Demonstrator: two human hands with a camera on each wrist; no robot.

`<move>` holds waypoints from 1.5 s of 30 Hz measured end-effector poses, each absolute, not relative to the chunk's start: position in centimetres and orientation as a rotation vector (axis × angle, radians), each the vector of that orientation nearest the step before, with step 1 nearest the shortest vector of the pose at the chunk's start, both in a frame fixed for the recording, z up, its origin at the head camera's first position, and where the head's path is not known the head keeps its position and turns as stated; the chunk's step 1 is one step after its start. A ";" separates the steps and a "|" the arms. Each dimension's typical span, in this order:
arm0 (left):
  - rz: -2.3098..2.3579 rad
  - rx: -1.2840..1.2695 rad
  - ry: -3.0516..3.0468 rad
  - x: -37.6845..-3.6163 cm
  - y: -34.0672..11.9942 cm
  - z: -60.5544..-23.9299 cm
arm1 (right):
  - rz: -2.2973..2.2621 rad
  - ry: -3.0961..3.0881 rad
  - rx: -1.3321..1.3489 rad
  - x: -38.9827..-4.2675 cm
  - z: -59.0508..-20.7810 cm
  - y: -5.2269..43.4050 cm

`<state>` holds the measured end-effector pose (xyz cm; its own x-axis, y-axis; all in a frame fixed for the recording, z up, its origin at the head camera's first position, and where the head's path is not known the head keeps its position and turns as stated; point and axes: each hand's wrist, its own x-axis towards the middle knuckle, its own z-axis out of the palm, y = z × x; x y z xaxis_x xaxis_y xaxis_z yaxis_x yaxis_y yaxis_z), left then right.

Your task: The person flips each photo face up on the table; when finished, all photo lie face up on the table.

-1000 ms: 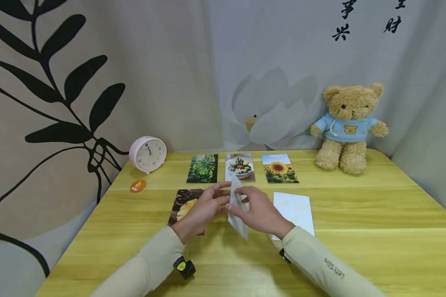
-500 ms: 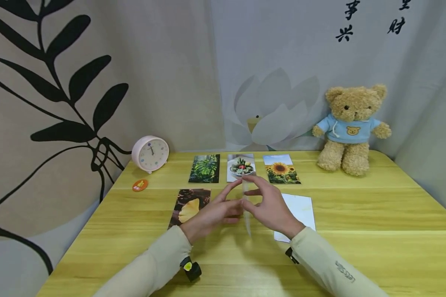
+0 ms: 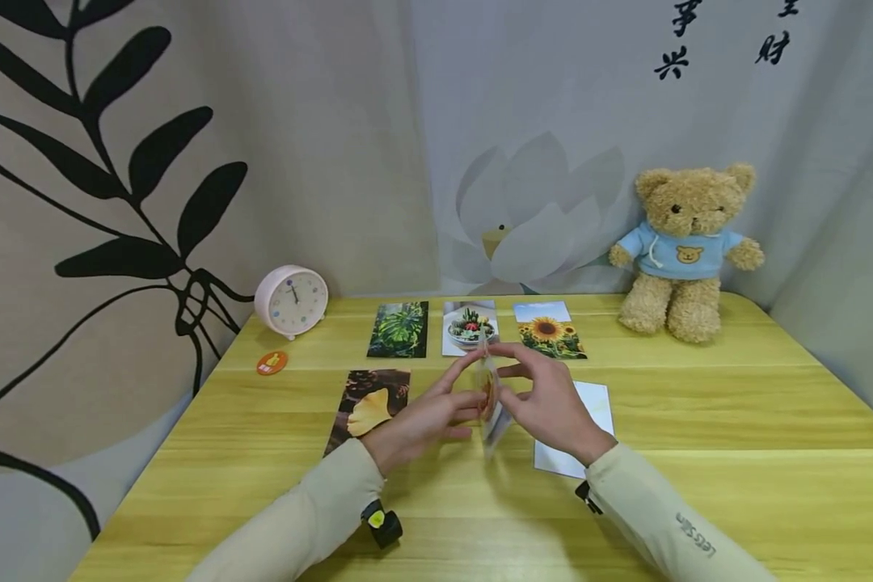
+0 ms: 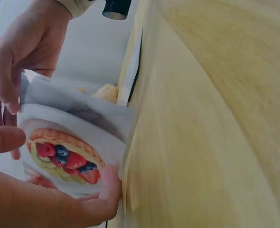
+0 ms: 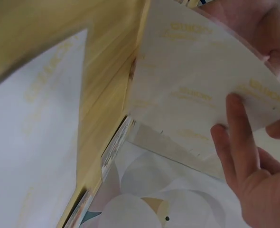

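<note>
Both hands hold a photo card (image 3: 489, 408) on edge above the middle of the table. In the left wrist view its picture side shows a fruit tart (image 4: 66, 156); the right wrist view shows the white back (image 5: 187, 90) with faint yellow print. My left hand (image 3: 429, 424) grips it from the left, fingers along the picture side. From the right, my right hand (image 3: 553, 404) pinches it near the upper edge, fingertips against the back. Whether more than one card is held, I cannot tell. A yellow-leaf card (image 3: 367, 408) lies left of the hands, partly covered by the left one.
A face-down white card (image 3: 592, 412) lies beneath the right forearm. Behind are a green-leaf card (image 3: 398, 330), a cactus-bowl card (image 3: 466, 323) and a sunflower card (image 3: 549, 330). A pink clock (image 3: 292, 301), an orange round piece (image 3: 272, 363) and a teddy bear (image 3: 687, 250) stand or lie around.
Both hands have shifted right with the card. It has turned from its white side, through edge-on, so a sliver of its picture now shows in the head view.
</note>
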<state>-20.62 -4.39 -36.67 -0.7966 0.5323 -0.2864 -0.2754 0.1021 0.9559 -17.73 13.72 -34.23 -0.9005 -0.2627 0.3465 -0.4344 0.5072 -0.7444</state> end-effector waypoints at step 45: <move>1.577 0.031 2.198 -21.9 -8.3 -36.1 | 2.684 -2.311 -0.048 -19.7 -36.7 15.8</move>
